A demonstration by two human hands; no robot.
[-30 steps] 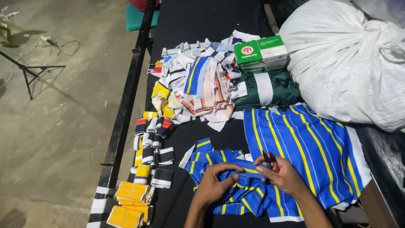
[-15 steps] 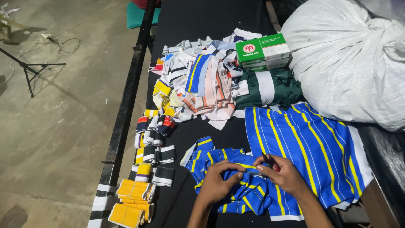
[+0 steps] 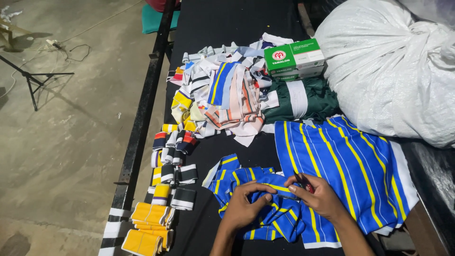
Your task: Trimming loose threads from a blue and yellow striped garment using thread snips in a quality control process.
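A black table [image 3: 237,19] beside a concrete floor [image 3: 71,118] was seen; blue yellow-striped cloth [image 3: 265,223] was gripped by the left hand [image 3: 244,208], scissors [image 3: 303,182] by the right hand [image 3: 320,196].

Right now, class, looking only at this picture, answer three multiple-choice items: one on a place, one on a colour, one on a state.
1. Where is the green box?
A. beside the white sack
B. on the floor
C. under the hands

2. What colour are the stripes on the blue cloth?
A. red
B. yellow
C. black

3. What is the right hand doing?
A. resting flat
B. holding scissors
C. lifting the box

Answers: A, box sits next to the sack; B, thin yellow lines show; B, fingers grip scissors while the left hand holds cloth.
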